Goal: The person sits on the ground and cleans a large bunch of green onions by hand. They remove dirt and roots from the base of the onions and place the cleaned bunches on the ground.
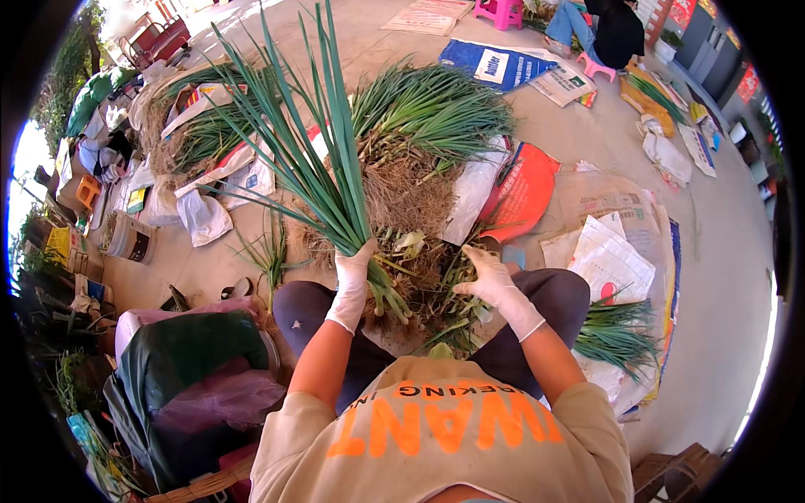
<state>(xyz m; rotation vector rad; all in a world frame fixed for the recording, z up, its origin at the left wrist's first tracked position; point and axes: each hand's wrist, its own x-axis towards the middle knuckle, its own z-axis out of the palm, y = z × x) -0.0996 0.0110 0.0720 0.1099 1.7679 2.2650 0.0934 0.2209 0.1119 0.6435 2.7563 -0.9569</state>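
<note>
My left hand (354,276), in a whitish glove, is closed round the lower stalks of a bunch of green onions (343,214). The long leaves fan upward and to the left; the pale root ends point down between my knees. My right hand (487,276), gloved alike, has its fingers spread and holds nothing visible. It hovers by a heap of stripped leaves and dry roots (434,295). Just beyond lies a large pile of green onions (434,113), its brown roots facing me. A smaller bunch of green onions (616,333) rests on sacks at my right.
An orange-red sack (525,188) and a blue sack (497,66) lie past the pile. At the left are more onions (214,135), a white bucket (131,237) and a stool draped in dark green cloth (188,352). Another person (616,34) sits at the upper right.
</note>
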